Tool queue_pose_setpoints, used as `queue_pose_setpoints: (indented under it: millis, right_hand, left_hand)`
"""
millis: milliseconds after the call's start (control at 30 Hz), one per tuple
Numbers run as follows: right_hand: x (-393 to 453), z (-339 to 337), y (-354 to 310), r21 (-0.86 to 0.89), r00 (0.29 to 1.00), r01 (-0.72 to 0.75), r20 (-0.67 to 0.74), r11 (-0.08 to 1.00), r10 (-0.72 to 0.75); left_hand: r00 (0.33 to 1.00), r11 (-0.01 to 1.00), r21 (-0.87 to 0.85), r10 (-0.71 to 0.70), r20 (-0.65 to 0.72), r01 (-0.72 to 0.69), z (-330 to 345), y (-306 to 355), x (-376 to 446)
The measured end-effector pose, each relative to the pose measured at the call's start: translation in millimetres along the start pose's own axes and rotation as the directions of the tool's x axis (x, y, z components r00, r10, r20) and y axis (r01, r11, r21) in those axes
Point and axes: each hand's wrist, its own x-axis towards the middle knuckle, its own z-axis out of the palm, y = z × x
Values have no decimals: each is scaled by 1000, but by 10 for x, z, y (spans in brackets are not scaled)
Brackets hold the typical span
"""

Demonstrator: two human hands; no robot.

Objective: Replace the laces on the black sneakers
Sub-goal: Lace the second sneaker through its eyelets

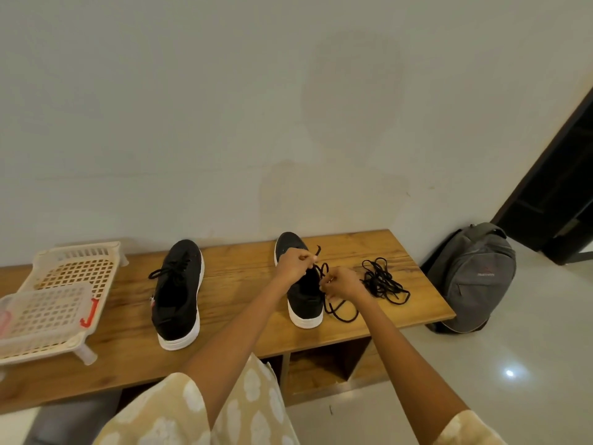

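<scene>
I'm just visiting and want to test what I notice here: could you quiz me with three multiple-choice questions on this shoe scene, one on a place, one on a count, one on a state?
1. Where does the loose pile of black laces lie?
A. in the plastic rack
B. on the bench, right of the right sneaker
C. on the floor

2. How many sneakers stand on the wooden bench?
A. one
B. two
C. three

3. What are both hands doing?
A. pinching a lace
B. resting flat
C. lifting the backpack

Answers: 1 B, the pile lies beside the right sneaker. 2 B, the left sneaker makes two. 3 A, left hand and right hand pinch the lace.
</scene>
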Motion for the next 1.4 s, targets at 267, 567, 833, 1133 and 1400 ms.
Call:
queue_pose_setpoints:
  millis: [267, 567, 833, 1133, 1400]
  right_hand:
    - [-96, -206, 223, -47, 934, -163, -330, 986, 139]
    - [-137, -36, 113, 451, 946, 86, -318, 888, 70]
    - [-36, 21, -249, 576, 950, 166, -311, 800, 27]
    - [110, 357, -176, 522, 916, -75, -301, 850, 266]
    - [193, 535, -173, 536, 945, -99, -213, 838, 248]
  left_hand:
    - [988, 975, -195, 129, 85, -111, 62, 259, -151]
    - [998, 970, -235, -65, 13, 67, 272, 365, -141]
    - [998, 984, 174, 35, -59, -24, 317, 247, -75]
    - [946, 873, 371, -255, -203, 315, 55, -486, 21]
    - [933, 941, 104, -295, -207, 321, -125, -692, -18]
